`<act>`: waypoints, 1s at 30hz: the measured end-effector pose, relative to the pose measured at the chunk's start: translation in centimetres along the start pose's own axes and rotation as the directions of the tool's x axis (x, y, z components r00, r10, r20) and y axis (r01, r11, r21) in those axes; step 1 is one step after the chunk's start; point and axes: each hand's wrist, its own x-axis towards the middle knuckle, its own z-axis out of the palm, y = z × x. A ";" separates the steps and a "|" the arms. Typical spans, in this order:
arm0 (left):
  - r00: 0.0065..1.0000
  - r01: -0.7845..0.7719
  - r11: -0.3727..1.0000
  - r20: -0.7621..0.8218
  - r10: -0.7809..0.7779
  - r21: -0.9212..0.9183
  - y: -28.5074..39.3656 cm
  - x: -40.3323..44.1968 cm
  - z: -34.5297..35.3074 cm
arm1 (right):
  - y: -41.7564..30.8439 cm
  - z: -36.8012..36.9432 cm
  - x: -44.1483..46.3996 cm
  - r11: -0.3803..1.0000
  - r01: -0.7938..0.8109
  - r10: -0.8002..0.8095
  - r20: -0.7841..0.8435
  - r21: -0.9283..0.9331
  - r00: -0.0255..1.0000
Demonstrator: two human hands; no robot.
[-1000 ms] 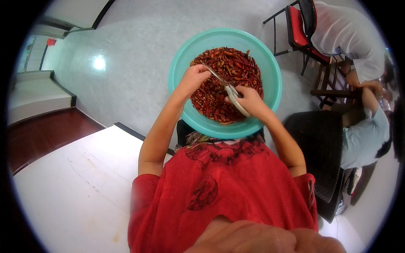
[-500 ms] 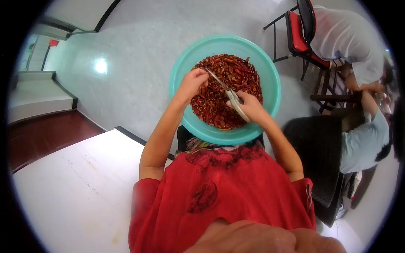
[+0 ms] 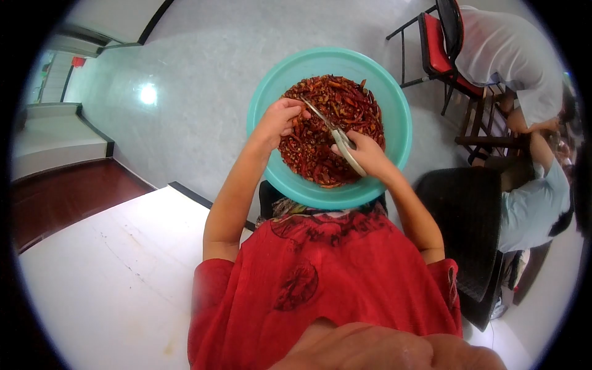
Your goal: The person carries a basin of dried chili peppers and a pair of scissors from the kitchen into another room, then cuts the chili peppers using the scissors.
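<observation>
Right grip (image 3: pixel 368 155) clasps scissors (image 3: pixel 341 140) (pale-handled) over red chilies (image 3: pixel 348 102); whether left grip (image 3: pixel 280 122) pinches anything, I cannot tell.

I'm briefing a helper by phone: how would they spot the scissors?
Find the round turquoise basin in front of the red shirt. Over the chilies inside it, the right hand holds the scissors. Their pale handles and slim metal blades set them apart from the dark red chilies.
</observation>
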 end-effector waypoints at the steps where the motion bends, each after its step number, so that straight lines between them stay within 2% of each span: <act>1: 1.000 0.001 1.000 0.001 -0.001 0.000 -0.1 0.1 -0.2 | 0.0 0.0 0.0 1.000 0.007 -0.007 0.001 0.011 1.000; 3: 0.997 0.027 0.999 0.080 -0.023 -0.047 -0.4 0.4 -0.5 | 0.1 0.0 0.1 1.000 0.012 -0.012 0.003 0.006 1.000; 13: 0.994 0.056 0.997 0.097 -0.060 0.043 -0.1 0.4 -0.3 | 0.4 0.3 0.4 1.000 0.015 -0.015 -0.008 -0.012 1.000; 16: 0.996 0.063 0.993 0.055 -0.069 0.101 0.0 0.1 0.0 | 1.3 0.8 0.7 0.999 0.025 -0.024 -0.010 0.039 1.000; 18: 0.997 0.074 0.975 0.008 -0.078 0.208 0.1 -0.2 0.3 | 0.9 0.6 0.5 0.999 0.025 -0.025 -0.016 0.039 1.000; 26: 0.999 0.040 0.973 -0.009 -0.039 0.225 -0.4 0.1 0.0 | 1.5 0.6 0.7 0.998 0.009 -0.009 -0.006 0.066 1.000; 30: 0.999 0.029 0.985 -0.038 -0.023 0.172 -0.2 0.0 -0.1 | 1.6 0.6 0.8 0.997 0.026 -0.022 -0.060 0.068 0.998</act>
